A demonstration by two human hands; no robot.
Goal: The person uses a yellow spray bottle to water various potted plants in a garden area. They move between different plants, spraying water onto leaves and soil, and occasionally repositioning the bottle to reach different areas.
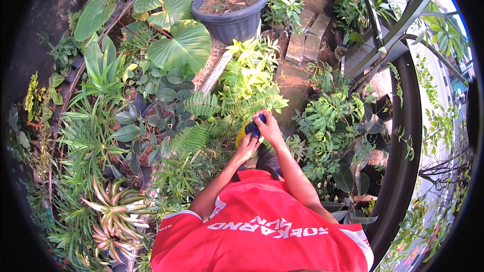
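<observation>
In front of my red shirt, both hands meet around a yellow container with a dark blue top [252, 129]. Its exact kind is partly hidden by my fingers. My left hand [247, 147] is closed on its near side, fingers against the blue part. From the right, my right hand [267, 127] grips the top of the blue part. The yellow body shows only as a strip left of the fingers. Just beyond it are a bright yellow-green leafy plant [254, 73] and green fern fronds [201, 105].
A large dark plastic pot [232, 15] with soil and a stump-like stem stands ahead. Brick pavers [302, 45] lie on the path to its right. Striped-leaf plants [116, 206] crowd the left. A thick dark curved rim [406, 146] bounds the right side.
</observation>
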